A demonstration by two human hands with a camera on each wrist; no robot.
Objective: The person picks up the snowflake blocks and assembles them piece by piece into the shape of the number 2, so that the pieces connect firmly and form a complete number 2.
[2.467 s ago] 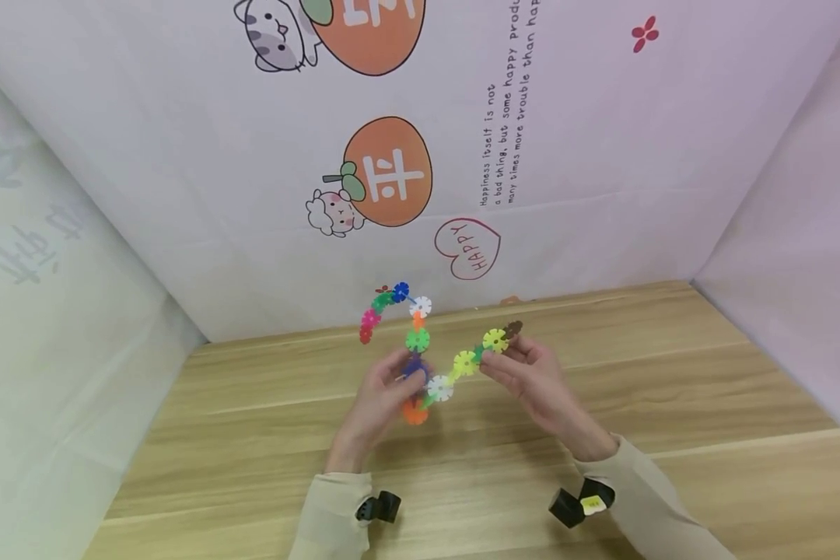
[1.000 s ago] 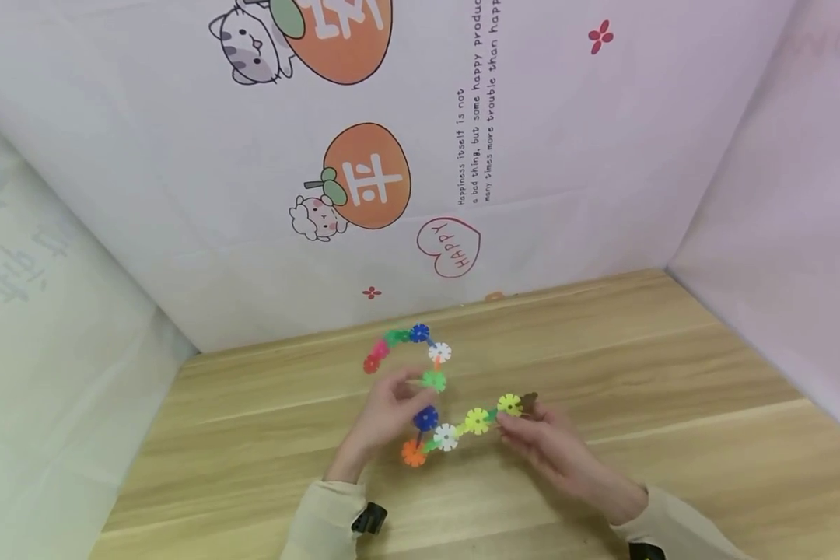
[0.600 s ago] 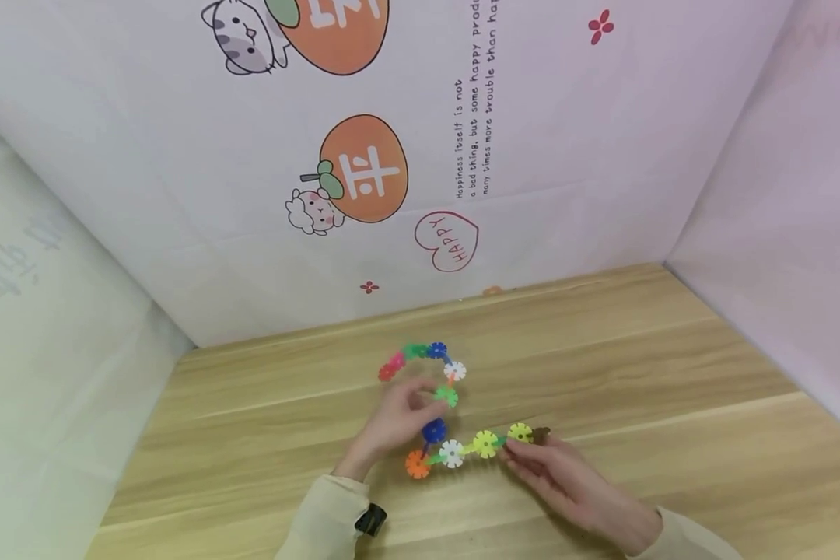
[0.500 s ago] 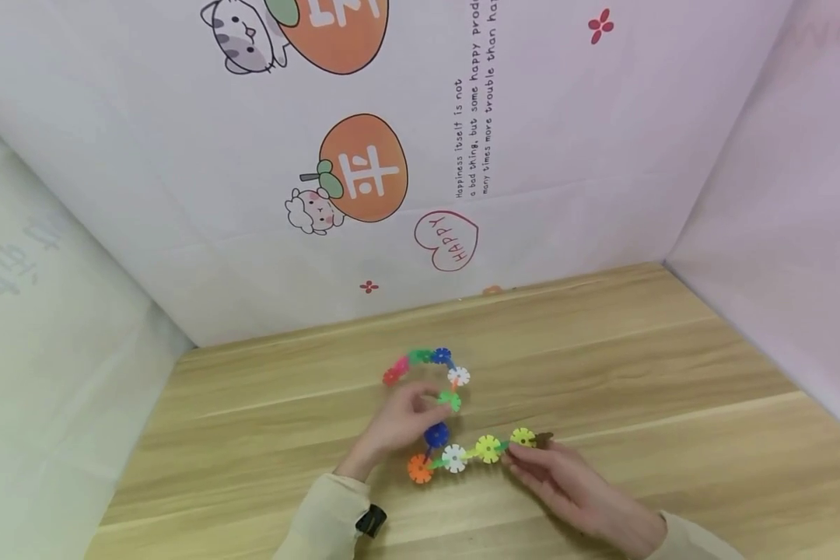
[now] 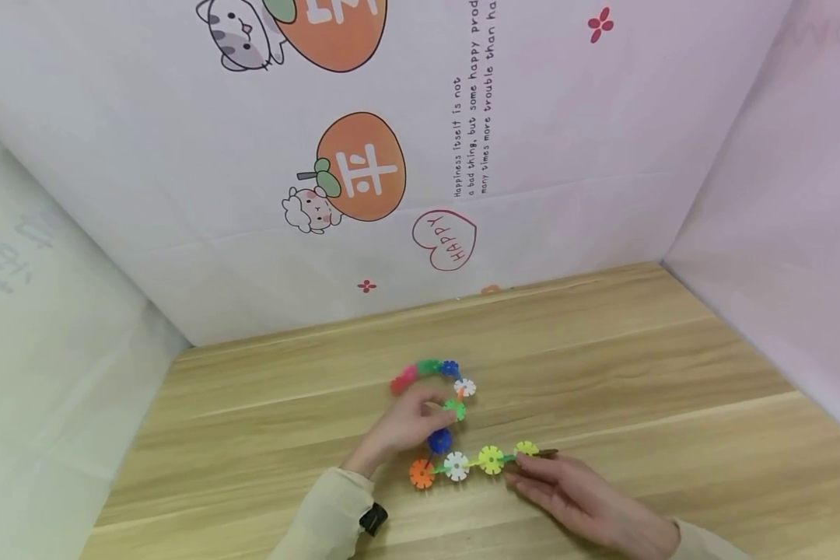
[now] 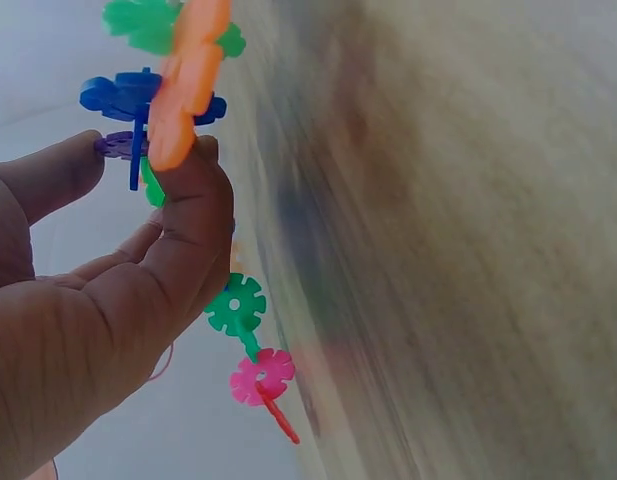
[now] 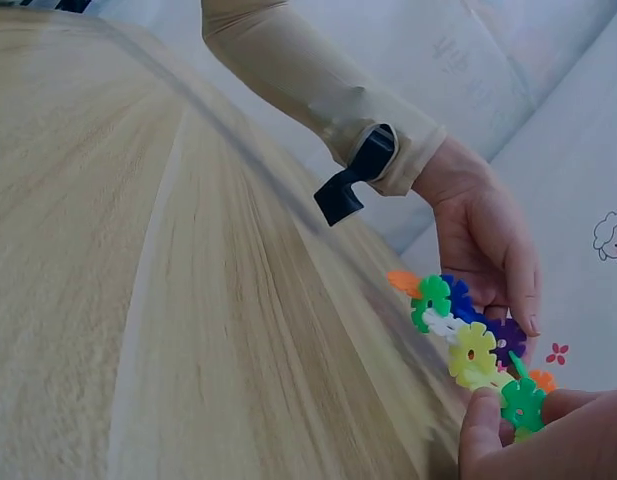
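Observation:
Between both hands hangs a chain of interlocking snowflake discs [image 5: 456, 466], joined slot to slot in many colours. My left hand [image 5: 407, 420] pinches the chain near a green disc [image 5: 455, 409]; in the left wrist view its thumb meets a purple disc [image 6: 118, 146]. Toward me from that hand are a blue disc [image 5: 439, 441] and an orange disc [image 5: 422, 473]. My right hand [image 5: 581, 490] holds the right end by a yellow disc [image 5: 526, 449] and a brown disc [image 5: 549, 453] seen edge-on. The far end curls left to a red disc [image 5: 398, 384].
The wooden tabletop [image 5: 287, 404] lies under the chain. A printed white sheet [image 5: 546, 155] stands along the back, with pale sheets at left and right. Black straps with a mount [image 5: 373, 519] sit at the sleeves.
Both hands have brought the chain down and toward me, closer to the tabletop. My left hand has shifted along it from the blue disc to near the green one. The right keeps its end.

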